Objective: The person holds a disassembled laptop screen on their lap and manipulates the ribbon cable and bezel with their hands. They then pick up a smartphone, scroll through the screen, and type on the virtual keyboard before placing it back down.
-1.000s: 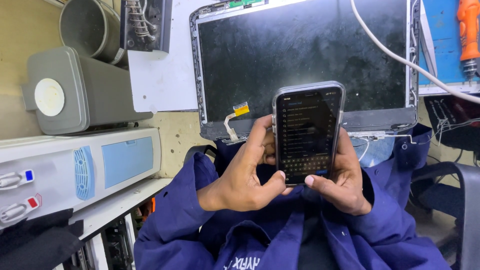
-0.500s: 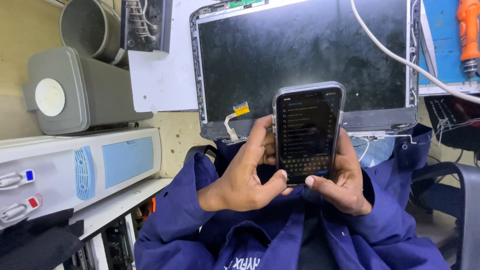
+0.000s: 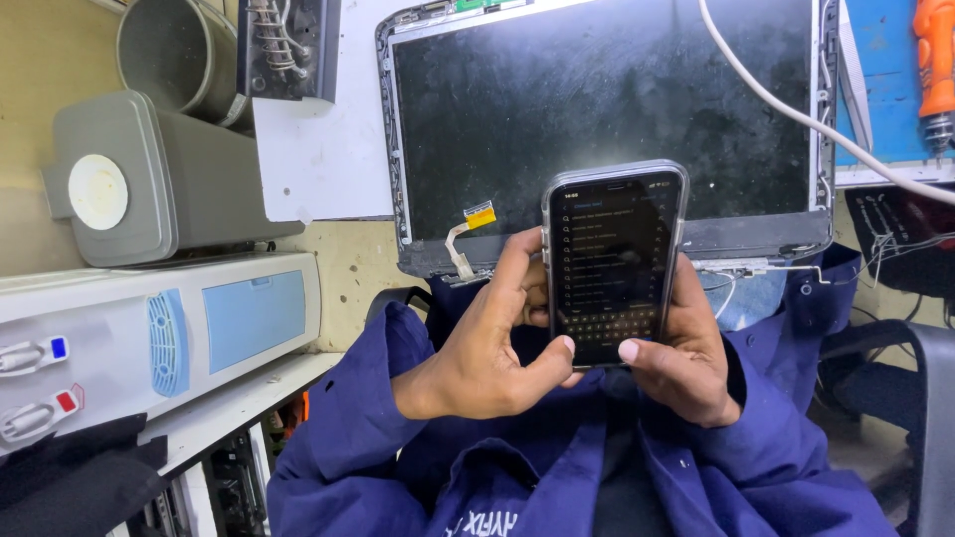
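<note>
Two hands grip our phone [image 3: 614,264]: left hand [image 3: 487,348] & right hand [image 3: 686,358] both clamped round it, thumbs on screen, laptop screen panel [image 3: 607,109] just behind.

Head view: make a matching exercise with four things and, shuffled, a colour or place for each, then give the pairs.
Things:
1. phone
2. laptop screen
3. drill
4. dispenser

Descriptions:
A. orange, top right corner
B. white with blue panel, lower left
C. held in both hands, its display lit
D. dark and dusty, behind the phone

Pairs: 1-C, 2-D, 3-A, 4-B
</note>
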